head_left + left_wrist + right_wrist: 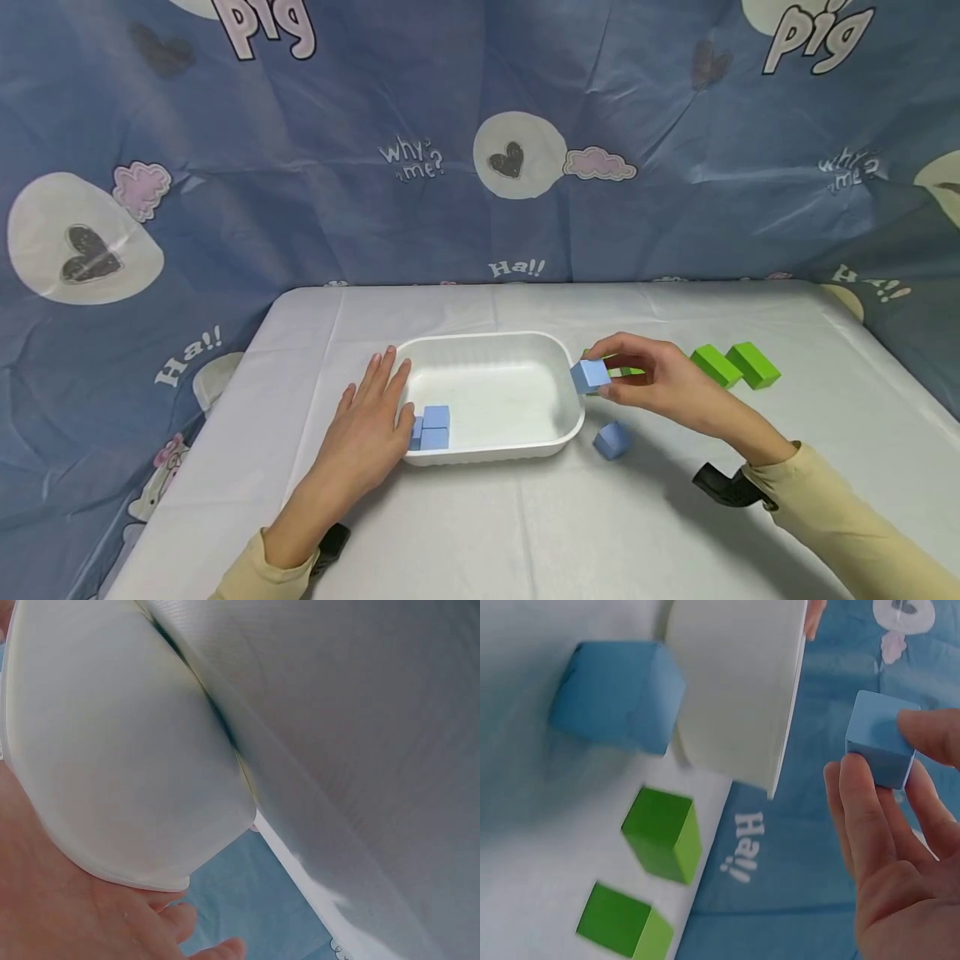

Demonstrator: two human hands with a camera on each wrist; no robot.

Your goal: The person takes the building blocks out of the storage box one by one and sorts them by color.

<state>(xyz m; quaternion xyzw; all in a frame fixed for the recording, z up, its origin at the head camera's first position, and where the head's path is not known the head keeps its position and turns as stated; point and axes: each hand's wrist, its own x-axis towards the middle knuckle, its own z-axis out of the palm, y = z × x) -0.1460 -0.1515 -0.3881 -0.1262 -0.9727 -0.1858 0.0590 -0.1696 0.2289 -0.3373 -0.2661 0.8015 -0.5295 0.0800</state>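
A white tray (487, 455) stands on the table, with several blue cubes (436, 417) grouped in its near left corner. My left hand (367, 429) rests against the tray's left end, its fingers straight along the rim. At the tray's right rim, my right hand (652, 379) pinches a blue cube (590, 377) between thumb and fingers. The right wrist view shows this held cube (881, 739) raised at the fingertips. Another blue cube (612, 440) lies on the tablecloth below the right hand. The left wrist view shows mostly the tray's outer wall (135, 750).
Two green blocks (753, 365) lie to the right, beyond the right forearm. More green (632, 371) shows behind the right hand, partly hidden by its fingers. A white cloth (465, 533) covers the table, and a blue printed curtain (420, 225) hangs behind it.
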